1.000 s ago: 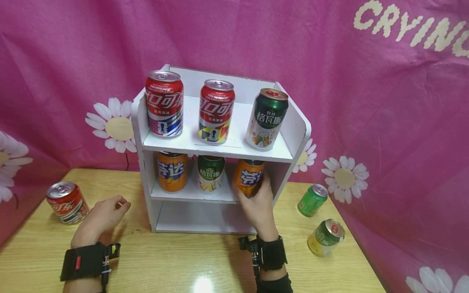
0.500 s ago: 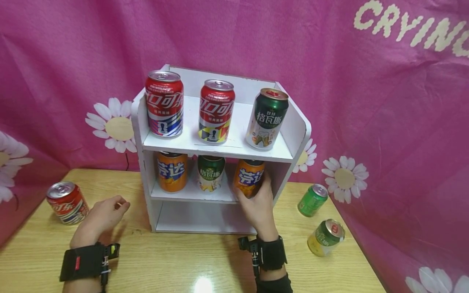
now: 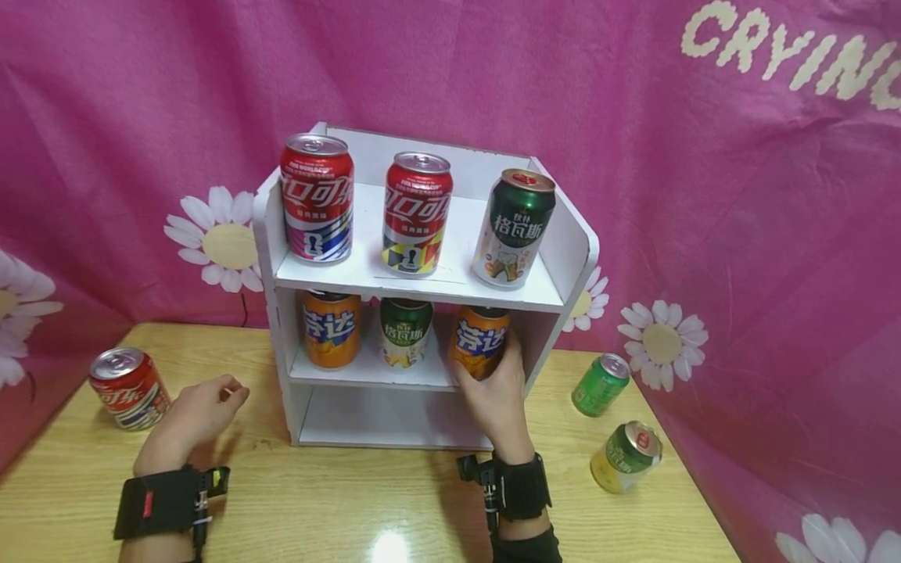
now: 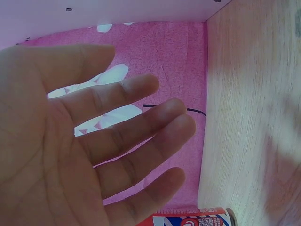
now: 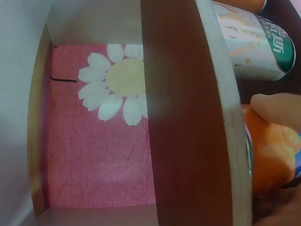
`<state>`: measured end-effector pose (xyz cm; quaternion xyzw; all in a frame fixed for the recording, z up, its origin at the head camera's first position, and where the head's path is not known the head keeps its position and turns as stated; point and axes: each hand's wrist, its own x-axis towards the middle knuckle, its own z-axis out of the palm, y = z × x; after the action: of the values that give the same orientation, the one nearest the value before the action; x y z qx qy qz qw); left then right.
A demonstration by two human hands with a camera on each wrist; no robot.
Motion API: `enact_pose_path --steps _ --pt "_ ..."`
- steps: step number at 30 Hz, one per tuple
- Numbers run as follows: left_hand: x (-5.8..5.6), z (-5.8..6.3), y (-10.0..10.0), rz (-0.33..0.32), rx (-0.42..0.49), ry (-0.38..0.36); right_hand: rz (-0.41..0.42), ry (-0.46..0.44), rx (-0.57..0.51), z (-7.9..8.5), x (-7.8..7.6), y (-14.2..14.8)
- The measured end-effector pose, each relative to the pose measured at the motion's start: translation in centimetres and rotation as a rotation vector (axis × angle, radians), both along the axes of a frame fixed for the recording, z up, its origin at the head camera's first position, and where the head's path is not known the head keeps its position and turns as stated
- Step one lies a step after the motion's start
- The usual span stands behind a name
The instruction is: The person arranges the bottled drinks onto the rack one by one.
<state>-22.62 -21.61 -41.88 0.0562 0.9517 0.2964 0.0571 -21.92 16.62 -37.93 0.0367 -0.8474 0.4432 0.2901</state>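
Note:
My right hand (image 3: 496, 391) grips an orange soda can (image 3: 480, 342) standing at the right end of the middle shelf. In the right wrist view its thumb (image 5: 277, 108) lies along one side of the orange can (image 5: 268, 150). A green-and-white can (image 3: 404, 335) and another orange can (image 3: 331, 330) stand to its left on that shelf. My left hand (image 3: 200, 414) holds nothing, over the table left of the white shelf unit (image 3: 366, 416); the left wrist view shows its fingers (image 4: 141, 127) spread and relaxed. Nearest to it is a red cola can (image 3: 130, 389) on the table.
The top shelf carries two red cola cans (image 3: 317, 199) (image 3: 417, 215) and a dark green can (image 3: 514, 228). On the table to the right stand a small green can (image 3: 601, 385) and a green-and-yellow can (image 3: 625, 457). A pink flowered cloth (image 3: 450, 70) hangs behind the unit.
The orange can in my right hand has turned slightly, so more of its front lettering shows. The left hand stays practically in place.

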Motion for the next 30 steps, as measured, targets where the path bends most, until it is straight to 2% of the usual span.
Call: enact_pose_path --steps 7,15,22,26,30 --pt "0.00 -0.07 -0.01 -0.004 -0.007 0.011 -0.017 -0.020 0.004 0.04 -0.04 -0.04" --pt "0.04 -0.01 -0.07 0.004 -0.004 -0.001 0.031 -0.053 0.019 0.02 -0.01 0.17" --pt "0.12 0.01 0.17 -0.007 -0.010 0.011 0.007 -0.050 0.023 0.03 0.42 0.22" --pt "0.08 0.09 0.15 -0.008 0.005 -0.005 -0.001 -0.053 0.030 0.07 0.49 0.36" --pt "0.15 0.01 -0.46 0.004 0.003 -0.027 0.029 -0.047 0.013 0.27 0.52 0.00"
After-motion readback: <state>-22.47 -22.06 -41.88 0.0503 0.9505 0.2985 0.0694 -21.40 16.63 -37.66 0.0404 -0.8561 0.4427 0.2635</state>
